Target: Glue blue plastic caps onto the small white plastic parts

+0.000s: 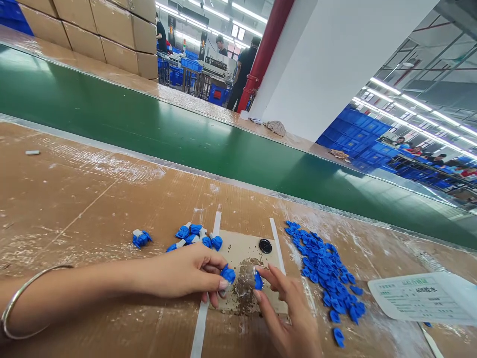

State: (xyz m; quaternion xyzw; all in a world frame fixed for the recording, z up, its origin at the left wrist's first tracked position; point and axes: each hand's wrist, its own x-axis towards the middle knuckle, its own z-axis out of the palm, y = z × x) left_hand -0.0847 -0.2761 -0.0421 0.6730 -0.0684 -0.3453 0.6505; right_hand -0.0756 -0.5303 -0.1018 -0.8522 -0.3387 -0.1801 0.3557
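My left hand (206, 272) pinches a small blue and white plastic piece (227, 274) over a stained cardboard sheet (238, 243). Facing it, my right hand (285, 303) grips a thin blue plastic piece (258, 280) between thumb and fingers. The two pieces are a short gap apart. A wet, dark-spotted patch (246, 281) lies on the sheet between my hands. Right of my right hand spreads a pile of loose blue pieces (328, 263). Several blue pieces with white parts (194, 233) are grouped beyond my left hand, and another such piece (140, 237) sits farther left.
A round black cap (265, 245) lies on the sheet, between white tape strips (278, 243). At right lies a white bottle with a printed label (425, 298). A green conveyor belt (186, 134) runs across behind the table, with cardboard boxes (115, 35) beyond. People stand in the background.
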